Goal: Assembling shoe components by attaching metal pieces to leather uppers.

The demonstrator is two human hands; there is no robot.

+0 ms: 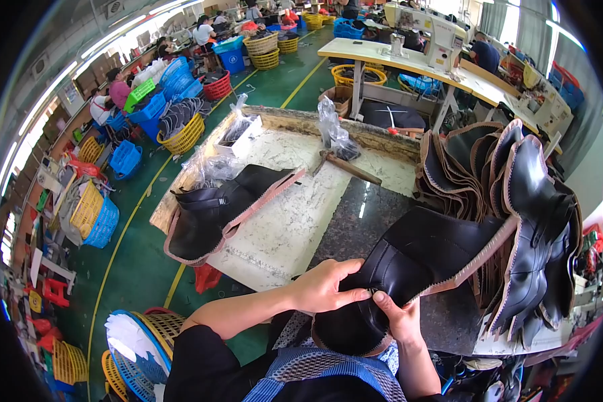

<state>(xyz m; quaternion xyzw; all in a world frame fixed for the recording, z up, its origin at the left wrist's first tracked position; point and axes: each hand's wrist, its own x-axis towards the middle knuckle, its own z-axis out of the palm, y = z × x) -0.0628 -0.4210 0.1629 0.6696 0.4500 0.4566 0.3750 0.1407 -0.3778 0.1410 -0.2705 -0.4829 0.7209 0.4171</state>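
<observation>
A black leather boot upper [409, 258] with a pale, notched lower edge is held between both my hands, in front of my body. My left hand [328, 287] grips it from the left, its thumb pressed against the leather. From below, my right hand [400, 320] pinches the same upper, the two thumb tips almost meeting at a small spot I cannot make out. Another black boot upper [214, 204] lies on its side at the table's left. To the right, a thick stack of boot uppers [529, 214] leans over the table edge.
The worktable [275, 157] has a worn wooden rim and a dark stone slab [355, 214]. A hammer [348, 166], clear plastic bags [335, 130] and a white box [241, 134] lie toward the back. Baskets [141, 348] stand left of me; a sewing table [409, 57] is beyond.
</observation>
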